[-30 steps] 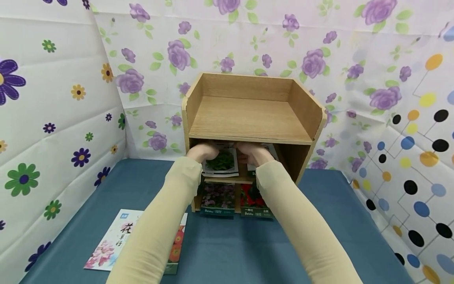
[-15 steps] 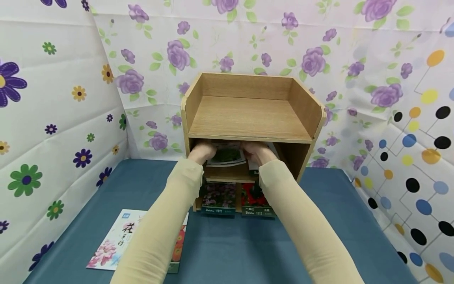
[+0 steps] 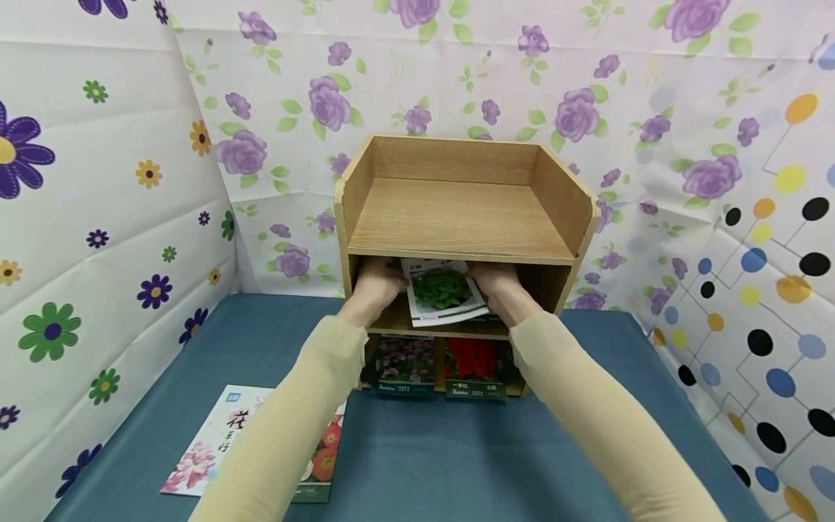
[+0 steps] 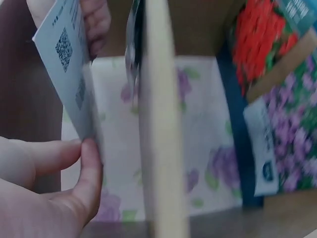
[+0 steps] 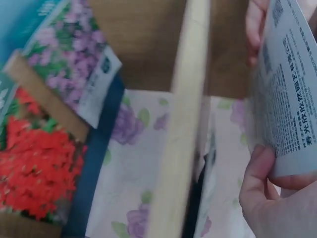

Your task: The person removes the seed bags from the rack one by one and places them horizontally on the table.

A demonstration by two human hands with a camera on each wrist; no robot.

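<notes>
A white seed packet [image 3: 442,291] with a green leafy plant on its front is held above the middle shelf of the wooden rack [image 3: 459,217]. My left hand [image 3: 375,286] is on its left side; in the left wrist view, thumb and finger [image 4: 91,158] pinch its edge. On the other side my right hand [image 3: 499,286] pinches the packet between thumb and fingers, its printed back [image 5: 285,99] showing in the right wrist view. A second packet [image 3: 485,317] lies on that shelf under the held one, mostly hidden.
On the bottom level lie a purple-flower packet [image 3: 404,362] and a red-flower packet [image 3: 475,366], parted by a wooden divider [image 3: 439,362]. The rack's upper board spans above both hands. Printed sheets [image 3: 209,442] lie on the blue table [image 3: 417,449] at left, partly behind the left sleeve.
The leafy packet has risen off the left of the middle shelf and shifted right, over the second packet. Both hands have moved right with it.
</notes>
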